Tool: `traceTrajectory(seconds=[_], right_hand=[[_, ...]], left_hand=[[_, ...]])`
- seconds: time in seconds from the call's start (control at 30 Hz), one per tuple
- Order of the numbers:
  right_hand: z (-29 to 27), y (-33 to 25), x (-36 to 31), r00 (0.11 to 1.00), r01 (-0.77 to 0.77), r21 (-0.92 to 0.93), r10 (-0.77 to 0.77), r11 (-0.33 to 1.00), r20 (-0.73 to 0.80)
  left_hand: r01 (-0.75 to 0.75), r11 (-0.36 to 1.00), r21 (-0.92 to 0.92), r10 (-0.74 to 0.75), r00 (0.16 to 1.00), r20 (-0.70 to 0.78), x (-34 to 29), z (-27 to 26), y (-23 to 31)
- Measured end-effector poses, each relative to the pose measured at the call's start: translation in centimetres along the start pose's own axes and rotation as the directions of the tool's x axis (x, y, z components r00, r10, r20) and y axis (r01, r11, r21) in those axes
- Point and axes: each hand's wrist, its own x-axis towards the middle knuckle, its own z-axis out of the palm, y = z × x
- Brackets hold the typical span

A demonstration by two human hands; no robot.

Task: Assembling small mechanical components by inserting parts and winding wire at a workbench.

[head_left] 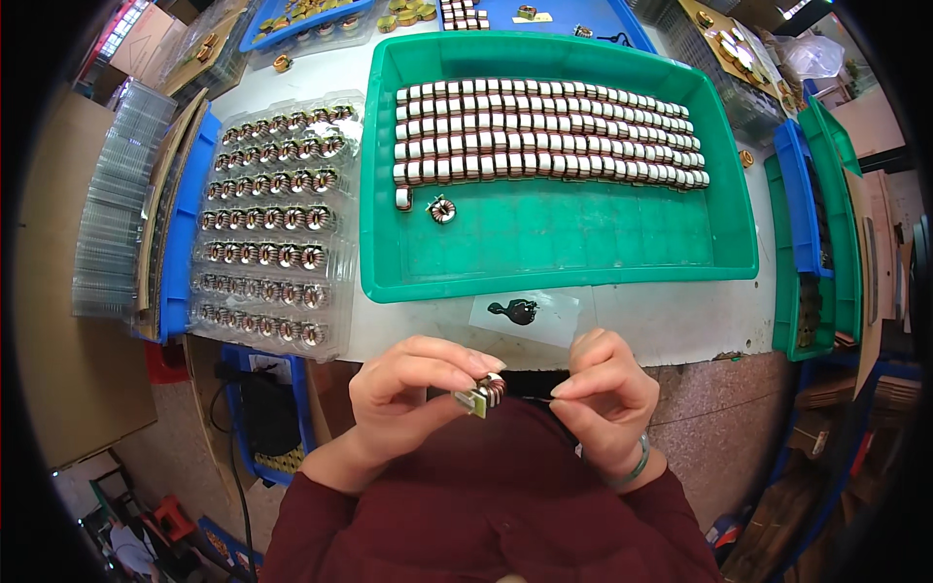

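My left hand [418,394] pinches a toroidal coil [493,390] wound with copper wire, with a flat yellow-green base [476,402] turned toward me. Close to its right, my right hand [607,398] has thumb and forefinger pressed together. A thin dark tip seems to stick out of that pinch toward the coil, but its kind is too small to make out. Beyond both hands, a pool of black paste [517,311] lies on a clear sheet at the table's near edge. In the green bin [583,282] stand several rows of white-topped coils [554,141]; one loose coil [441,210] lies before them.
Left of the bin, a clear blister tray [340,291] holds rows of coils. Stacked clear trays [117,204] stand at the far left beside a blue crate [185,233]. More blue and green bins [802,194] line the right side. A blue tray [301,24] sits at the back.
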Motion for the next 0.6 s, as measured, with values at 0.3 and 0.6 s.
traceTrajectory(seconds=[0.3, 0.6], right_hand=[[0.4, -0.4, 0.3, 0.988, 0.126, -0.069, -0.119, 0.99, 0.102], [0.3, -0.5, 0.4, 0.979, 0.175, -0.14, -0.157, 0.975, 0.132]], left_hand=[[-0.116, 0.983, 0.141, 0.105, 0.991, 0.085, 0.3, 0.3, 1.1], [-0.155, 0.967, 0.201, 0.136, 0.985, 0.105, 0.4, 0.5, 1.5]])
